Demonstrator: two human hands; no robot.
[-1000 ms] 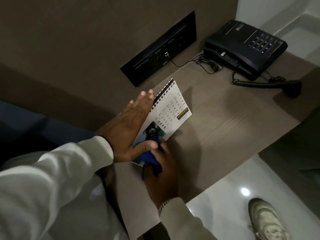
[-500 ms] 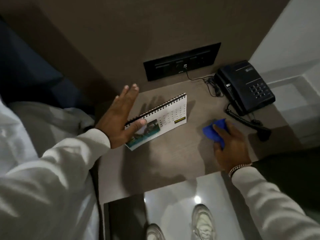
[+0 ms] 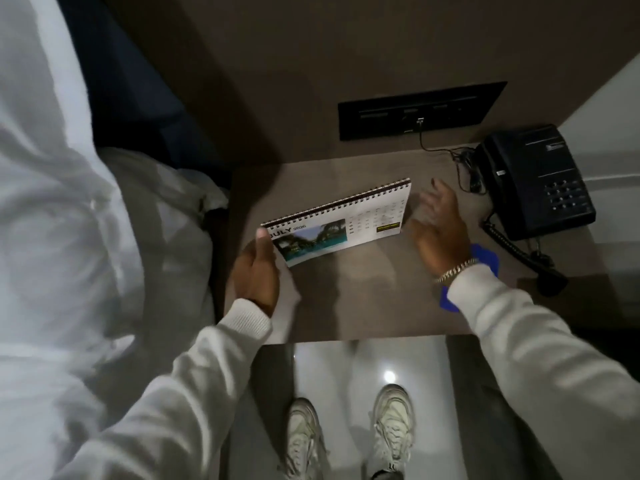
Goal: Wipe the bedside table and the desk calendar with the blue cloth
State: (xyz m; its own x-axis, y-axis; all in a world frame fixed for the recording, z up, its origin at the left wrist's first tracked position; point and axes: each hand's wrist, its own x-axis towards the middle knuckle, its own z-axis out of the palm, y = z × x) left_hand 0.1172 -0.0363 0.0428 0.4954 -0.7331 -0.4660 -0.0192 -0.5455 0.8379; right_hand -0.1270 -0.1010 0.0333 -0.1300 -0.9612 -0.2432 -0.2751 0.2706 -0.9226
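Note:
The white spiral-bound desk calendar [image 3: 346, 223] stands on the brown bedside table [image 3: 363, 303], its July page with a sea photo facing me. My left hand [image 3: 258, 271] grips the calendar's left end, thumb on the front corner. At the calendar's right end is my right hand [image 3: 436, 230], blurred, fingers spread, holding nothing. The blue cloth [image 3: 485, 256] lies on the table beneath my right wrist and sleeve, mostly hidden.
A black telephone [image 3: 536, 181] with its coiled cord and handset [image 3: 550, 282] fills the table's right back corner. A black socket panel [image 3: 415, 110] sits in the wall behind. White bedding [image 3: 69, 237] lies to the left. My shoes [image 3: 394, 420] stand on glossy floor below.
My right hand has let go of the blue cloth and moved left to the calendar's right end. My left hand shifted from behind the calendar to gripping its left end.

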